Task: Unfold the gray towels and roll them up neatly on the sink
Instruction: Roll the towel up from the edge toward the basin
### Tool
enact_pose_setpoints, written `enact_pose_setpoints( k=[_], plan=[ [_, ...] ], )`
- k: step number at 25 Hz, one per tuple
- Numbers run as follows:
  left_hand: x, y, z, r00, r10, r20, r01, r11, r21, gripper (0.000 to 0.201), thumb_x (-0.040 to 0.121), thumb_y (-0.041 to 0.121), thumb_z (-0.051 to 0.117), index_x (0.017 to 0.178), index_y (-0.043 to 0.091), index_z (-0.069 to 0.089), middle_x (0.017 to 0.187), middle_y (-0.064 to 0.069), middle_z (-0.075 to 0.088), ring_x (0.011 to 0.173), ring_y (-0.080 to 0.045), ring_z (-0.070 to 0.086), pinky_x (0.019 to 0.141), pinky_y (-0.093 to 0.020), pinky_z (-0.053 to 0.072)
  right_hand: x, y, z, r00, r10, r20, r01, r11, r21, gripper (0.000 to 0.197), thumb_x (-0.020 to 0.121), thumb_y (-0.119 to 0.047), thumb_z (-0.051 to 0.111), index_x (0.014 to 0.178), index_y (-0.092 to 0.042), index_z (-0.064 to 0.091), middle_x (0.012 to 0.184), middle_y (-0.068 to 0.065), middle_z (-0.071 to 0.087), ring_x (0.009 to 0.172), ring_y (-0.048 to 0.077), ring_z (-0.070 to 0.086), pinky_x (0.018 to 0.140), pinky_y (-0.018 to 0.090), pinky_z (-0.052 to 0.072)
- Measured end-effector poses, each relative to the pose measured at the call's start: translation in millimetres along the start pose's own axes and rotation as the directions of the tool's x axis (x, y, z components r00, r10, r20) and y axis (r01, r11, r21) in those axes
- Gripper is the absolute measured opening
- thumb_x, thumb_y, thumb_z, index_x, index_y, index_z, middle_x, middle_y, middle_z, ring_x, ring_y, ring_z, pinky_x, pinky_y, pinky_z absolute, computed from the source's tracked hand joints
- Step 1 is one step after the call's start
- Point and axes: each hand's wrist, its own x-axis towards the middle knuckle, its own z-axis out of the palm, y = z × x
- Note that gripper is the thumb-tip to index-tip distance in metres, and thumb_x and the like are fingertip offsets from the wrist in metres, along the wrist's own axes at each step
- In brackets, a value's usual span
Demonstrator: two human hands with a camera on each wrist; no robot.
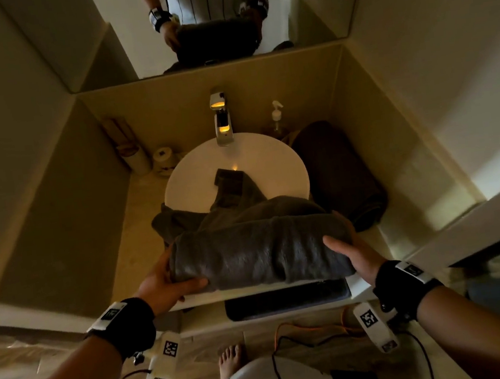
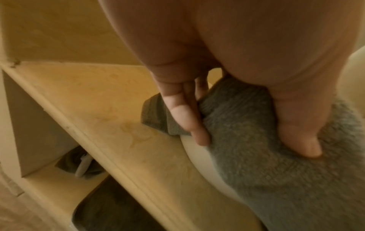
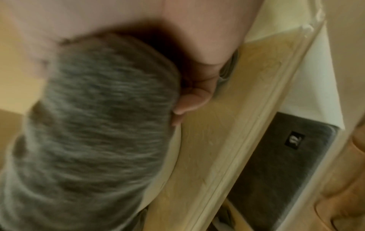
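A gray towel (image 1: 259, 250) lies partly rolled across the near rim of the white round sink (image 1: 270, 162), with its loose end trailing into the bowl. My left hand (image 1: 163, 283) grips the roll's left end (image 2: 247, 125), thumb on the front and fingers behind. My right hand (image 1: 349, 249) grips the right end (image 3: 102, 109), thumb on top and fingers tucked under. A second rolled towel (image 1: 340, 176), darker, lies on the counter to the right of the sink.
A chrome faucet (image 1: 222, 120) stands behind the bowl, with a pump bottle (image 1: 277, 116) to its right and paper rolls (image 1: 164, 158) at the back left. A mirror (image 1: 207, 19) hangs above. A dark mat (image 1: 286, 300) lies on the shelf below the counter edge.
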Motion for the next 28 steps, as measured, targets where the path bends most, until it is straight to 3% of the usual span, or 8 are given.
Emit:
enact_pose_setpoints(
  k=[4,8,13,15,17,21,24,28],
  plan=[
    [9,-1,-7,1.000,0.003,-0.007,-0.003,1.000,-0.013,0.121,0.037,0.077,0.084,0.144,0.046,0.035,0.121,0.002,0.064,0.087,-0.028,0.071,0.058,-0.036,0.058,-14,-5,-12,0.982,-0.053,0.180,0.093,0.970,-0.223,0.113,0.044,-0.029,0.088,0.140,-0.029,0.029,0.123,-0.003,0.058,0.097,-0.007,0.065,0.072,0.018,0.055],
    [14,0,-10,1.000,0.010,0.006,-0.010,1.000,-0.001,0.115,0.044,0.086,0.076,0.139,0.029,0.048,0.096,-0.007,0.071,0.071,-0.029,0.069,0.056,-0.039,0.055,-12,-1,-17,0.995,-0.061,0.075,0.083,0.935,-0.344,0.094,0.046,-0.047,0.095,0.125,-0.050,0.043,0.113,-0.015,0.068,0.103,-0.004,0.064,0.085,0.028,0.056],
    [22,14,-7,1.000,-0.029,0.006,0.029,0.999,-0.029,0.129,0.033,0.100,0.059,0.142,0.030,0.049,0.126,-0.005,0.068,0.106,-0.028,0.067,0.087,-0.042,0.056,-6,-3,1,0.990,-0.079,-0.117,0.051,0.972,-0.230,0.040,0.074,-0.026,0.084,0.105,-0.034,0.061,0.089,-0.021,0.072,0.095,-0.002,0.064,0.072,0.012,0.053],
    [22,22,-3,0.999,-0.032,-0.030,0.029,0.996,-0.089,0.135,0.032,0.098,0.062,0.147,0.030,0.042,0.141,-0.007,0.058,0.124,-0.029,0.057,0.102,-0.038,0.044,-3,-6,10,0.988,-0.036,-0.153,0.012,0.989,-0.149,0.054,0.055,-0.052,0.089,0.099,-0.032,0.066,0.089,-0.018,0.072,0.095,0.002,0.064,0.069,0.013,0.050],
    [21,29,-2,0.999,0.016,-0.034,-0.020,0.993,-0.120,0.123,0.045,0.087,0.072,0.149,0.033,0.035,0.148,-0.006,0.050,0.131,-0.028,0.050,0.104,-0.036,0.039,0,-3,13,0.977,-0.027,-0.213,0.001,0.993,-0.120,0.080,0.032,-0.075,0.083,0.098,-0.033,0.067,0.095,-0.016,0.072,0.093,0.003,0.065,0.072,0.017,0.049],
    [20,27,-6,0.981,0.194,0.016,-0.193,0.980,-0.046,0.130,0.036,0.067,0.085,0.144,0.044,0.017,0.139,0.012,0.044,0.129,-0.012,0.040,0.102,-0.030,0.036,-1,-5,19,0.978,0.005,-0.211,-0.015,0.999,-0.047,0.061,0.051,-0.069,0.081,0.098,-0.033,0.066,0.104,-0.012,0.069,0.094,0.003,0.064,0.071,0.014,0.047],
    [23,24,-11,0.974,0.220,0.060,-0.218,0.975,-0.042,0.123,0.030,0.056,0.089,0.132,0.057,0.020,0.125,0.030,0.043,0.121,-0.005,0.046,0.098,-0.025,0.038,4,-7,19,0.972,0.012,-0.235,-0.016,1.000,-0.017,0.061,0.064,-0.061,0.077,0.111,-0.024,0.066,0.111,-0.005,0.069,0.091,0.001,0.063,0.074,0.016,0.047],
    [31,22,-17,0.985,0.162,0.059,-0.156,0.982,-0.106,0.108,0.035,0.075,0.086,0.131,0.051,0.043,0.126,0.014,0.062,0.119,-0.012,0.059,0.097,-0.032,0.050,17,-9,18,0.961,0.090,-0.260,-0.094,0.996,-0.002,0.080,0.071,-0.062,0.068,0.134,-0.014,0.057,0.116,0.000,0.067,0.096,0.011,0.062,0.082,0.026,0.047]
  ],
)
